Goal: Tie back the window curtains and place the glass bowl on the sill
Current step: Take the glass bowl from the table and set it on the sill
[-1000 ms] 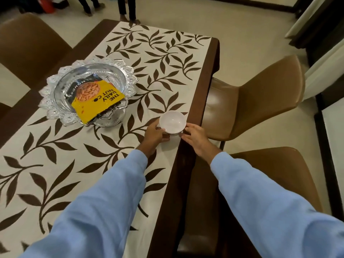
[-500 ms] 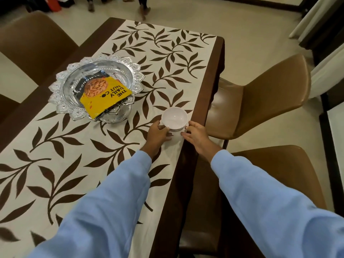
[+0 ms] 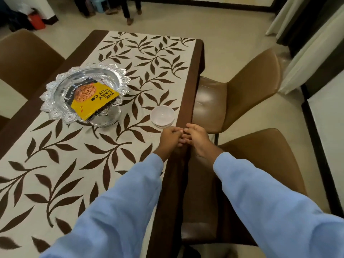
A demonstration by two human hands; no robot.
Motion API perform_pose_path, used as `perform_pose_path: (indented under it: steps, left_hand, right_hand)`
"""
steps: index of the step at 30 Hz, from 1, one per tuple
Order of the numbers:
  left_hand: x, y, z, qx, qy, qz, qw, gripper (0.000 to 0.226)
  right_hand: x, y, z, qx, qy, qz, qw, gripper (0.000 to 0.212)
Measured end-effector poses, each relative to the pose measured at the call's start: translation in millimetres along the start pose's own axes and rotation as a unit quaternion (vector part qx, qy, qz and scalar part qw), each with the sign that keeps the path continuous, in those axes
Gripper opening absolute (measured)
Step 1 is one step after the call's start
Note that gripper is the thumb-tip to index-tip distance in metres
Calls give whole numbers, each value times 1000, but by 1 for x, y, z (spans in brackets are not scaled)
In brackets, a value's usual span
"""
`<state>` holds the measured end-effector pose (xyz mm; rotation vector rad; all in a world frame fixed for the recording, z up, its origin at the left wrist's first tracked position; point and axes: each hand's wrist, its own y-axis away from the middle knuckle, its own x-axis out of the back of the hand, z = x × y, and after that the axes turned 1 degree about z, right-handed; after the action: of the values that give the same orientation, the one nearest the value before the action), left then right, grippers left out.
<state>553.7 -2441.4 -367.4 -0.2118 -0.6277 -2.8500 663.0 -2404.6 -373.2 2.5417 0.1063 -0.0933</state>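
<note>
A small white bowl (image 3: 162, 116) stands on the leaf-patterned tablecloth (image 3: 149, 58) near the table's right edge. Just in front of it, my left hand (image 3: 170, 139) and my right hand (image 3: 197, 136) hover over the brown table edge (image 3: 188, 101). Their fingertips meet and the fingers are loosely curled around nothing; neither hand touches the bowl. A large ornate glass bowl (image 3: 55, 97) sits to the left with a yellow almond packet (image 3: 95, 99) lying in it. Cream curtains (image 3: 301, 53) hang at the upper right.
Two brown leather chairs (image 3: 242, 94) (image 3: 264, 164) stand along the table's right side, and another chair (image 3: 24, 58) is on the left. People's legs (image 3: 128, 10) and a red container (image 3: 36, 21) are on the floor beyond the table's far end.
Both hands let go of the small white bowl and drew back toward me, meeting at the table edge. The bowl stays on the cloth.
</note>
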Motion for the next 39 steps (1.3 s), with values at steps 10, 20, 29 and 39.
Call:
perform_pose_path:
  steps: [10, 20, 29, 39]
  left_hand:
    - [-151, 64, 43, -104, -68, -173, 977, 18]
    - [-297, 205, 49, -187, -109, -301, 929, 17]
    - [-420, 379, -4, -229, -188, -451, 842, 11]
    - [-529, 466, -46, -245, -254, -548, 759, 12]
  right_hand:
    - [167, 85, -7, 68, -22, 118, 990, 31]
    - [321, 243, 29, 131, -89, 234, 959, 28]
    - [448, 411, 137, 116, -110, 388, 908, 35]
    - [533, 501, 228, 54, -185, 526, 828, 29]
